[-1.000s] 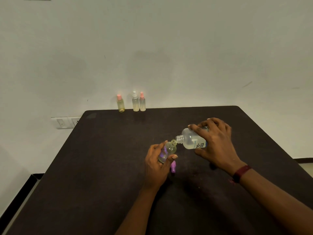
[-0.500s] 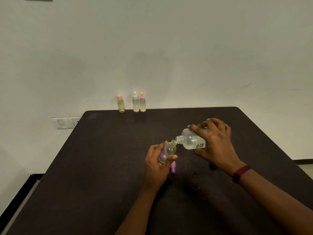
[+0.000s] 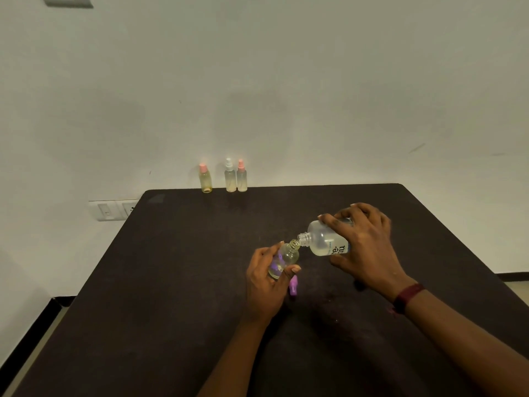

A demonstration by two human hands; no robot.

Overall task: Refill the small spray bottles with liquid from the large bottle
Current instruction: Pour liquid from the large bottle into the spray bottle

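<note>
At the table's far edge: 3 capped spray bottles (image 3: 229,179) stand by the wall; whether you filled them, I cannot tell.
Left hand (image 3: 266,285): you clamp the uncapped small bottle (image 3: 284,260), clear glass, tilted.
Purple cap (image 3: 294,285): lying just beside it.
Right hand (image 3: 363,247): closed around the large bottle (image 3: 326,239), translucent plastic, tipped neck-to-neck.
Progress: pour under way; capping remains.
</note>
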